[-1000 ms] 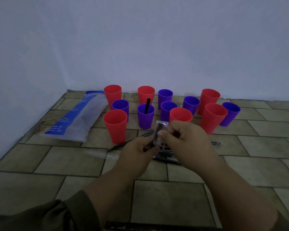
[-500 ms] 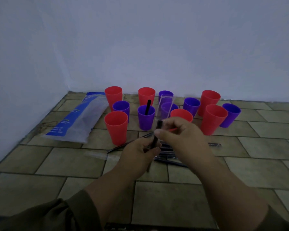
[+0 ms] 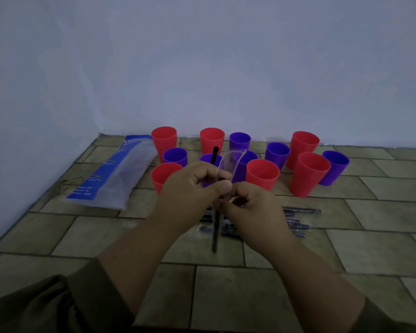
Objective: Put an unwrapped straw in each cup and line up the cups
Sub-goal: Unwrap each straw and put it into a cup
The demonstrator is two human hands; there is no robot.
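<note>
Tiled floor (image 3: 226,296) runs back to a pale wall, with a plastic bag (image 3: 111,174) lying at the far left and the red and purple cups (image 3: 309,174) clustered loosely beside it, not yet in a line. Only one purple cup (image 3: 205,158), half hidden behind the knuckles, shows a black straw standing in it. The left hand (image 3: 190,195) has risen over the last second and is clenched, thumb on top, pinching the straw (image 3: 215,234) now being stripped. A second ago the sleeve covered the straw's top; now its lower length hangs bare below the hands. The clear wrapper (image 3: 228,159) loops up above them, almost off. The right hand (image 3: 247,205) sits just beside the left, fingers curled in and apparently gripping the wrapper's end. This straw looks nearly ready for a cup. Further right, the wrapped straws (image 3: 298,222) lie piled on the tiles.
</note>
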